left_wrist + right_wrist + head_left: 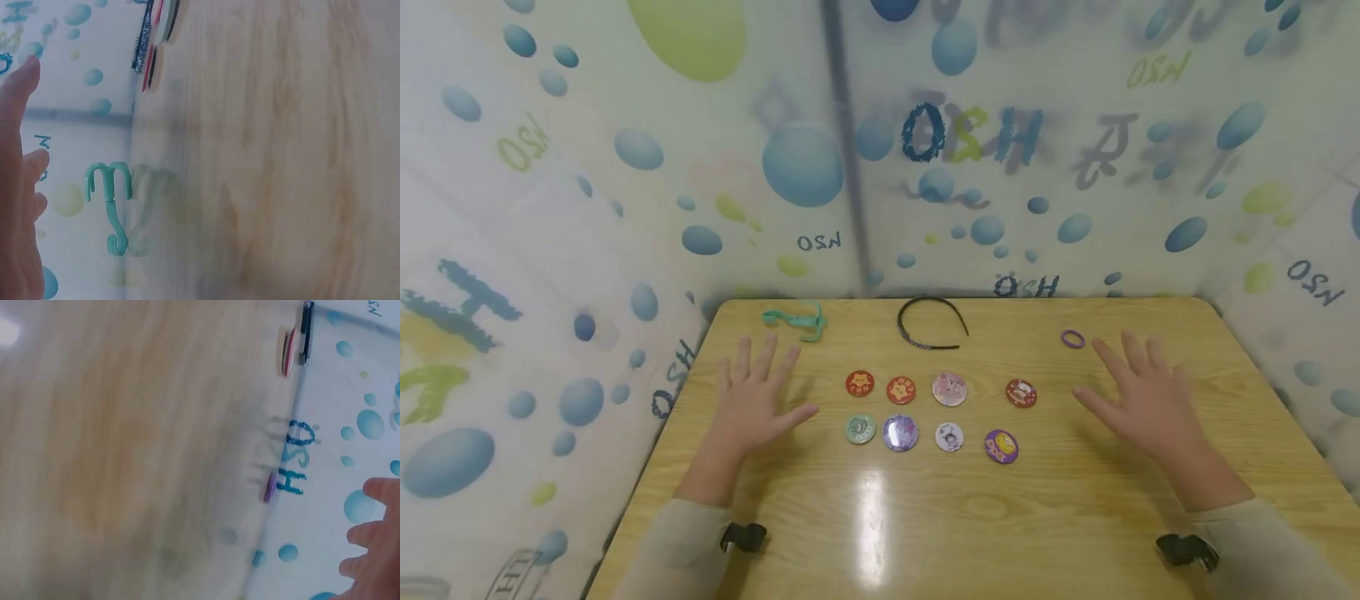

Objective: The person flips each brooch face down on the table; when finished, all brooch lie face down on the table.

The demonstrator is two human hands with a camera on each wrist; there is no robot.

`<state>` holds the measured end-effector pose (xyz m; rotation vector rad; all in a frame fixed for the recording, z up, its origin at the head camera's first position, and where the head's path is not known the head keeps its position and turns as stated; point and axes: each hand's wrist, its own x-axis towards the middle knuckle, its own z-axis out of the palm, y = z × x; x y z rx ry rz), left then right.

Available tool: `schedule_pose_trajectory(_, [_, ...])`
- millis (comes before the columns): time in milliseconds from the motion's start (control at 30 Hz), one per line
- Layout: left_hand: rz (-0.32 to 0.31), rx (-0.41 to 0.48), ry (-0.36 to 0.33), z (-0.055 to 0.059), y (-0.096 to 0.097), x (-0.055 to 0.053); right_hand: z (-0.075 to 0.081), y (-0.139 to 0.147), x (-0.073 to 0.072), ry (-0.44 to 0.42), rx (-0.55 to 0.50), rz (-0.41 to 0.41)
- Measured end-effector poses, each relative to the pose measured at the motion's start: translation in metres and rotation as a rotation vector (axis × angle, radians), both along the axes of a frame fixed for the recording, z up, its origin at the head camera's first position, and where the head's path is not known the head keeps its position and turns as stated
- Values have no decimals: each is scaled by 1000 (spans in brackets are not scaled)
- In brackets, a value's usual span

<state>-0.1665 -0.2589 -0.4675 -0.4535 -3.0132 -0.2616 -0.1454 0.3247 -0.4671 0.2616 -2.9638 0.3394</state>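
Head view shows the left grip (751, 408) and the right grip (1153, 408) both holding nothing, with the fingers spread; they seem to hang over the desk (1060, 517). The main risk, I think, is with the eight round badges (950, 389), which lie on the person's side of the black headband (906, 334). They are flat and low, so a fingertip may slide over a rim and push a badge instead of lifting it. The green badge (861, 429) and the shiny purple badge (900, 433) lie so near each other that one could be disturbed by touching the other. To the right of the headband, the purple ring (1073, 346) could be knocked by the right grip, because it lies just beside the index fingertip. To the left of the headband, the green hooked piece (805, 321) lies near the left grip, a little beyond its fingertips, and seems not touched. All the badges lie between the two grips, apart from both.
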Motion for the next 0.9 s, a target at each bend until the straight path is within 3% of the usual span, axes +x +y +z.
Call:
schedule_pose_trajectory(167, [-35, 98, 37, -7, 7, -3, -8, -17, -3, 8, -217, 18])
schedule_pose_trajectory(367, [-74, 183, 91, -21, 12, -7, -20, -40, -6, 25, -359, 73])
schedule_pose_trajectory(600, [-107, 286, 59, -35, 26, -13, -31, -70, -10, 20, -404, 61])
schedule_pose_trajectory(767, [-129, 368, -33, -40, 39, -16, -35, -99, -16, 28, -369, 54])
schedule_pose_trajectory(900, [-132, 387, -83, -46, 46, -18, -39, -125, -24, 84, -363, 92])
